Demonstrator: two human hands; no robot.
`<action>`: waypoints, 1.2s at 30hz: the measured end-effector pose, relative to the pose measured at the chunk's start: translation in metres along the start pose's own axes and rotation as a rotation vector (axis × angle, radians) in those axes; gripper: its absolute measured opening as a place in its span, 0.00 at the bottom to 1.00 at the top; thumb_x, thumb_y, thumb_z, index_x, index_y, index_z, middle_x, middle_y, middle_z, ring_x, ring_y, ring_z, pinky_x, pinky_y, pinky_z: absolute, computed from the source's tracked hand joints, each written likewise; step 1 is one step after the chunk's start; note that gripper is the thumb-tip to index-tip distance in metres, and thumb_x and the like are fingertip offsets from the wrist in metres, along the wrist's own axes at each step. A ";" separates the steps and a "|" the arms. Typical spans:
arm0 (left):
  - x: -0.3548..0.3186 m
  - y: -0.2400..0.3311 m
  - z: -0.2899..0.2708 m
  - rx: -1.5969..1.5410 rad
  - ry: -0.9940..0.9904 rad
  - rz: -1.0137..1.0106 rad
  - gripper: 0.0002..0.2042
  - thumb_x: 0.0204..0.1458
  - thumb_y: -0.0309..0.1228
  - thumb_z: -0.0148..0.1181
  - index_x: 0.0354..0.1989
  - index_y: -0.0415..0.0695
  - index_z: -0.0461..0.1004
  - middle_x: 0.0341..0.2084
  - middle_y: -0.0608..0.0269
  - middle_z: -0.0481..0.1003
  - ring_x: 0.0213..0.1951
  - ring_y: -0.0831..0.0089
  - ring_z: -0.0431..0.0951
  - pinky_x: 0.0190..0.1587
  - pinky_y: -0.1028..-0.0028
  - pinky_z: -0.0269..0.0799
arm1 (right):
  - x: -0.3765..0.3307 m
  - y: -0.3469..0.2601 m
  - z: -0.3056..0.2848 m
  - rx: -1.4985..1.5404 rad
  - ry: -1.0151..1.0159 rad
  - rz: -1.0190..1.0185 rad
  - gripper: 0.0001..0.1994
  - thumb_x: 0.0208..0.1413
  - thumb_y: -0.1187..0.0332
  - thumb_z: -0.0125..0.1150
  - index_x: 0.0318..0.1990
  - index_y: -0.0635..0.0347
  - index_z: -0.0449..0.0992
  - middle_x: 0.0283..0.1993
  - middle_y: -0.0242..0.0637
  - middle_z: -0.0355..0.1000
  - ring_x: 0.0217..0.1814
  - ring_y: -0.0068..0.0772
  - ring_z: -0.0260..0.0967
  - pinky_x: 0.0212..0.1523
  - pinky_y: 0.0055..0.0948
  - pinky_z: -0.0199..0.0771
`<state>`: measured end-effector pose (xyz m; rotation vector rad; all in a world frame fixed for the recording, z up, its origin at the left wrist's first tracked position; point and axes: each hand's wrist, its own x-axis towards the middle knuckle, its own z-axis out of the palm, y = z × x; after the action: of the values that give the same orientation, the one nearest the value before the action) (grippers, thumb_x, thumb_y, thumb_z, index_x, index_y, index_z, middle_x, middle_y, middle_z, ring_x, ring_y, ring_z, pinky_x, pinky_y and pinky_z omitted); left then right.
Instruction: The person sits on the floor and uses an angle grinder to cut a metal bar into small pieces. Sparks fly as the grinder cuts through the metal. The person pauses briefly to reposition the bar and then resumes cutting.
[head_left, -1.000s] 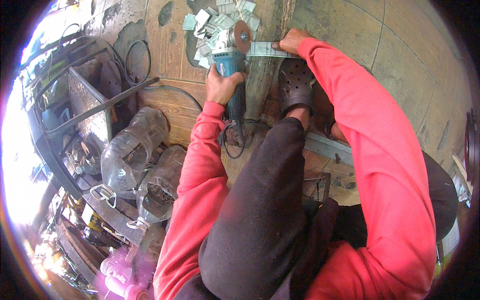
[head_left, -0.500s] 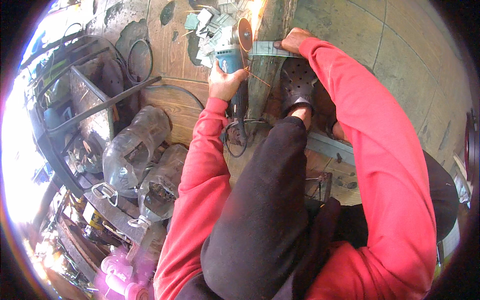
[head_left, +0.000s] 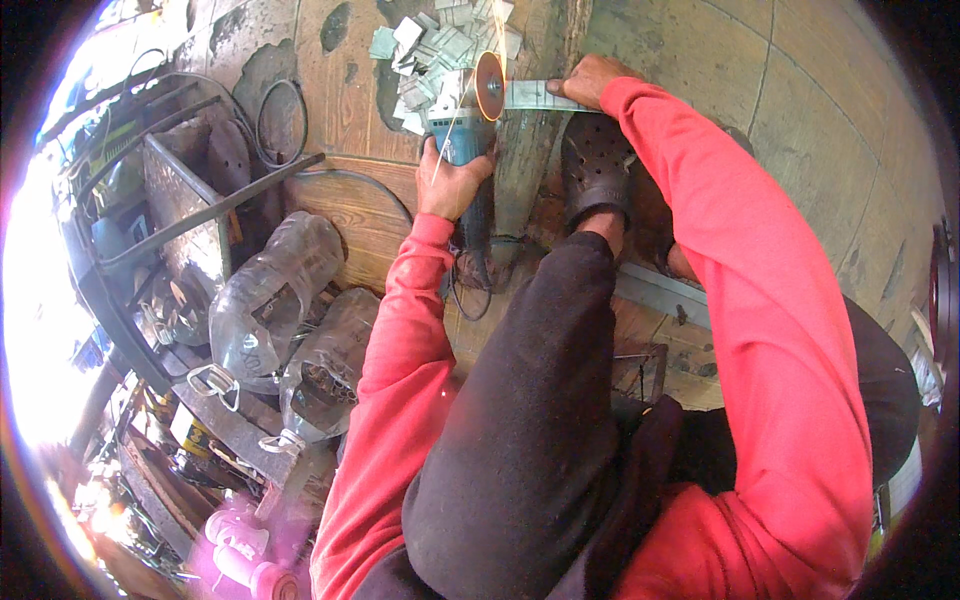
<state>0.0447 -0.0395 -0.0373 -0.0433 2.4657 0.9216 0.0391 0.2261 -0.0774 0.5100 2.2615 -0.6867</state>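
My left hand (head_left: 455, 178) is wrapped round the blue body of an angle grinder (head_left: 463, 140). Its reddish-brown disc (head_left: 489, 87) stands upright at the left end of a flat grey metal strip (head_left: 535, 95), and thin streaks of sparks run up and down from there. The strip lies across a wooden beam (head_left: 527, 165). My right hand (head_left: 592, 82) grips the strip's right end, with fingers closed over it. Just below the strip, my dark clog (head_left: 598, 165) rests on or against the beam; the exact contact is hidden.
Many small cut metal pieces (head_left: 440, 50) lie heaped beyond the grinder. At left stand a metal frame (head_left: 200, 215) and cut-open clear plastic bottles (head_left: 265, 290). A black cord (head_left: 365, 180) crosses the tiled floor. A pink object (head_left: 245, 560) sits at lower left.
The bright burst of sparks beyond the disc has shrunk to thin streaks. The grinder has shifted slightly toward me, while my right hand stays nearly in place on the strip.
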 end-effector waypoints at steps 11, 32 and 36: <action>0.016 0.003 0.002 0.020 0.014 0.058 0.30 0.33 0.38 0.72 0.45 0.32 0.72 0.37 0.47 0.79 0.40 0.57 0.80 0.46 0.63 0.73 | -0.003 -0.004 0.000 -0.060 -0.016 0.039 0.32 0.57 0.37 0.50 0.48 0.58 0.81 0.53 0.48 0.75 0.58 0.54 0.70 0.60 0.49 0.67; 0.002 0.007 -0.001 0.037 0.020 -0.013 0.32 0.33 0.39 0.70 0.47 0.32 0.70 0.39 0.39 0.78 0.45 0.48 0.79 0.49 0.60 0.72 | 0.002 0.001 -0.002 -0.025 -0.042 0.023 0.35 0.59 0.36 0.44 0.51 0.61 0.78 0.58 0.49 0.72 0.62 0.56 0.66 0.61 0.56 0.63; -0.001 0.005 -0.003 0.019 -0.014 -0.027 0.32 0.33 0.39 0.70 0.47 0.33 0.70 0.40 0.39 0.78 0.45 0.47 0.78 0.49 0.59 0.72 | 0.001 -0.001 -0.001 -0.013 -0.029 0.044 0.35 0.58 0.36 0.45 0.51 0.60 0.78 0.57 0.49 0.72 0.62 0.55 0.67 0.61 0.55 0.63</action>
<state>0.0430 -0.0378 -0.0322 -0.0634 2.4548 0.8837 0.0373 0.2259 -0.0773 0.5388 2.2193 -0.6533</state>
